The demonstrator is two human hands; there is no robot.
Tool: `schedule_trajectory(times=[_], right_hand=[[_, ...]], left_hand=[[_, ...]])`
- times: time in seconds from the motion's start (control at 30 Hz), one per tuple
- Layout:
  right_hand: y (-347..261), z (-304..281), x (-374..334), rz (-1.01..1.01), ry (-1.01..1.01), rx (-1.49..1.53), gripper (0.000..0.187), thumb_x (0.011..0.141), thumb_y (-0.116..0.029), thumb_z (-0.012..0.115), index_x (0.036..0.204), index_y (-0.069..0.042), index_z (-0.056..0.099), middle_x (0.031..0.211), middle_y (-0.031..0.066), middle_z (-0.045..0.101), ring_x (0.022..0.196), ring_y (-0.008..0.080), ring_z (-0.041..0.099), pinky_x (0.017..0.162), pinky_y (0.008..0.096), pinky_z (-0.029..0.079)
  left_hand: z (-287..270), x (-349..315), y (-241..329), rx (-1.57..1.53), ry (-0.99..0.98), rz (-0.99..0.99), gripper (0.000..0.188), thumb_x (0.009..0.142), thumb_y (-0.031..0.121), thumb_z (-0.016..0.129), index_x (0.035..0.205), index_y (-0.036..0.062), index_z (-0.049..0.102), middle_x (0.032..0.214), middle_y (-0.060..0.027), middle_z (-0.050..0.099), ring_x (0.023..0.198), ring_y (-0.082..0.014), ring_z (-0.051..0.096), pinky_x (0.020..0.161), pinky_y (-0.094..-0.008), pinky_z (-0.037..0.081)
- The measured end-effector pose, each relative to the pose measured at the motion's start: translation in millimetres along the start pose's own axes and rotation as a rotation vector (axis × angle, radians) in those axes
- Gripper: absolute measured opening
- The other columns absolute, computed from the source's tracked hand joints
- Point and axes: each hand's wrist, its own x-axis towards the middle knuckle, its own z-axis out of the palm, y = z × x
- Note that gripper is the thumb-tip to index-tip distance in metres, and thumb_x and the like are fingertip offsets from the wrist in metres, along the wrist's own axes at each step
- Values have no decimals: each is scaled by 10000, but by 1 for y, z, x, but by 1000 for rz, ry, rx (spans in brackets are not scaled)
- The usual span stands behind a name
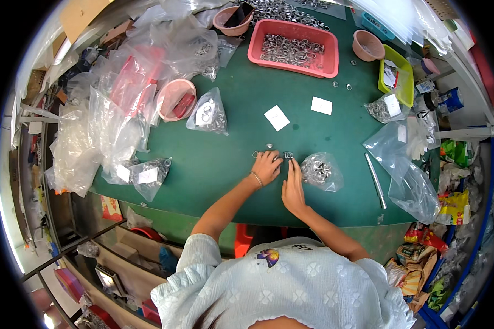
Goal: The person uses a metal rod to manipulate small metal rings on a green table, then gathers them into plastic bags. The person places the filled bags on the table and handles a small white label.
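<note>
My left hand [267, 167] rests on the green table with its bent fingers apart, tips down beside some small metal rings. What lies under those fingers is partly hidden. My right hand [293, 189] lies on its edge, its fingers stretched forward and touching a small cluster of metal rings [288, 156] between the two hands. Loose rings [269, 146] sit just beyond the left fingertips. Close to the right hand's outer side is a clear plastic bag [322, 171] filled with rings. Two white paper labels [276, 118] lie farther off.
A pink tray [293, 49] of rings stands at the back. Ring-filled bags [207, 111], a pink bowl [176, 100] and piled plastic bags [118, 104] crowd the left. On the right are a green basket [396, 75], a silver rod [375, 181] and an unfilled clear bag [413, 192].
</note>
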Motion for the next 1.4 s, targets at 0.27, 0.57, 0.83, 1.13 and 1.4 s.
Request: schedule_trajectory(times=[0.27,0.57,0.83,1.13,1.4], right_hand=[[25,35,42,47,-34,-412,426,770,-28,501,1190,30,466,1241,224,396,1148,375,384,960,433,329],[34,43,37,80,-32,-387,241,762,-18,540,999,-8,498,1043,155,464,1006,330,471,812,403,421],[-10,-5,26,97,29,115,156,806,30,537,958,3,516,977,185,459,868,357,512,750,397,438],[-16,-134,12,31,81,-282,150,805,-36,572,947,13,564,968,167,523,872,323,533,750,391,440],[-23,-153,-15,-99,-95,-562,91,739,-61,585,815,-32,625,819,110,563,845,255,529,866,406,352]], left_hand=[[-30,-12,19,69,134,-78,442,671,193,672,1074,85,524,1096,-129,484,980,-303,458,809,-413,362],[-15,-15,-2,64,128,11,365,682,130,659,1035,140,564,962,-58,526,853,-241,534,565,-346,495],[-11,-11,-5,-182,409,-390,289,661,83,669,942,125,614,904,-77,548,790,-284,576,610,-375,498],[-67,39,61,-1346,655,-735,148,785,45,640,931,39,616,729,13,548,558,-40,474,460,-183,373],[-82,94,169,-1588,196,-566,167,770,56,641,933,41,608,756,-7,570,592,-47,513,485,-184,404]])
